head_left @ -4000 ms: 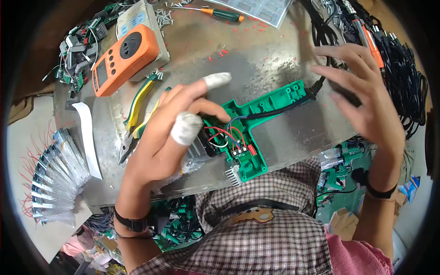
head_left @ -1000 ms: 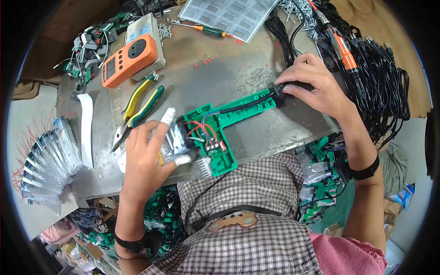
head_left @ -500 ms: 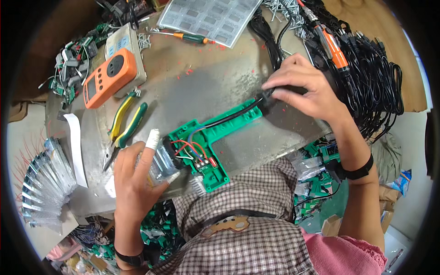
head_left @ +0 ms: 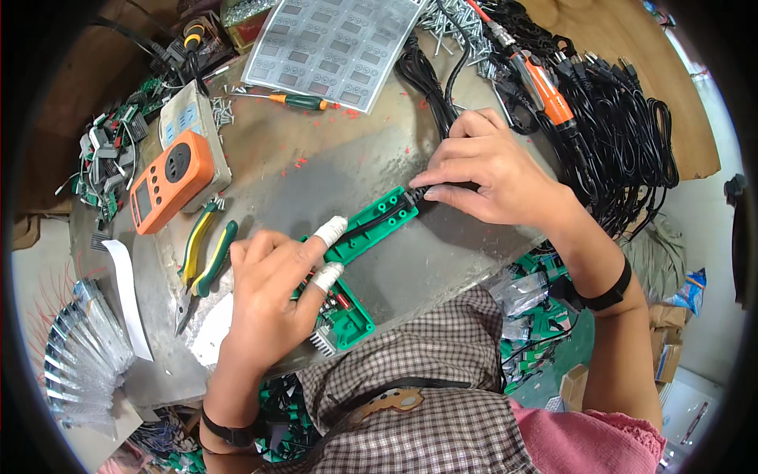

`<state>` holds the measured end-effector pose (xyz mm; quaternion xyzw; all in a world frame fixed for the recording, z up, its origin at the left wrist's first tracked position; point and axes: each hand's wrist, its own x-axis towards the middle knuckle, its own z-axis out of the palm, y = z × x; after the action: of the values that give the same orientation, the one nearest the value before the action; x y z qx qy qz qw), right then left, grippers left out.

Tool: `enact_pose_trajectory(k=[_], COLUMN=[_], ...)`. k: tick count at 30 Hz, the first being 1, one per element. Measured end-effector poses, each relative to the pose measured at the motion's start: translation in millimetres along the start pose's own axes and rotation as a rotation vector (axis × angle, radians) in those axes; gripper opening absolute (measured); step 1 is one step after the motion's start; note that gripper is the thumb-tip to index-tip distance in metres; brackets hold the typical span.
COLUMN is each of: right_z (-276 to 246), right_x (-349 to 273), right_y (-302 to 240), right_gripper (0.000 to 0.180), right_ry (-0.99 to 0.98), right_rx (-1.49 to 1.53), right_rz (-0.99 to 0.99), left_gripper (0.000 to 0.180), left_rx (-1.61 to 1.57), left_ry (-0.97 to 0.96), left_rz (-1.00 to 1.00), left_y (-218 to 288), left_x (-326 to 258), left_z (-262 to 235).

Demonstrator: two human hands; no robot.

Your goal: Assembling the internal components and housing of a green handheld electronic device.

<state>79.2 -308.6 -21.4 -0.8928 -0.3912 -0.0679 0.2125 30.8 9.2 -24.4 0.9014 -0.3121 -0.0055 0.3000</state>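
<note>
A green plastic housing half lies with its inside up near the table's front edge, its narrow handle part pointing to the far right. A black power cord runs along the handle's channel. My right hand pinches the cord at its ribbed sleeve, right at the handle's end. My left hand, with white tape round thumb and forefinger, grips the housing where the handle meets the wide part; the forefingertip rests by the cord. Under this hand most of the wires and the circuit board are hidden; a red component shows.
Pliers and an orange meter lie to the left. A screwdriver, a label sheet and loose screws are at the back. An orange electric screwdriver and bundled black cords fill the right side.
My left hand has moved right, from beside the wide part onto the housing. The cord, earlier raised over the handle, now sits down in its channel, and my right hand has shifted slightly left.
</note>
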Motion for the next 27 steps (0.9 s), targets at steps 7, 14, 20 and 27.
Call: enact_pose_trajectory(k=[7, 14, 20, 27], right_z=[-12, -48, -50, -60], right_x=[19, -32, -53, -132], right_y=[-26, -28, -31, -46], right_gripper=[0.025, 0.072, 0.063, 0.052], right_ry=[-0.134, 0.152, 0.116, 0.239], right_rx=[-0.067, 0.099, 0.122, -0.086], right_rz=[0.055, 0.426, 0.672, 0.932], left_gripper=[0.042, 0.032, 0.051, 0.066], left_rx=[0.078, 0.196, 0.770, 0.705], left_ry=[0.058, 0.830, 0.316, 0.453], left_rz=[0.062, -0.315, -1.227, -1.129], left_y=[1, -133, -357, -497], left_x=[-9, -24, -73, -28], left_z=[-2, -164, -275, -298])
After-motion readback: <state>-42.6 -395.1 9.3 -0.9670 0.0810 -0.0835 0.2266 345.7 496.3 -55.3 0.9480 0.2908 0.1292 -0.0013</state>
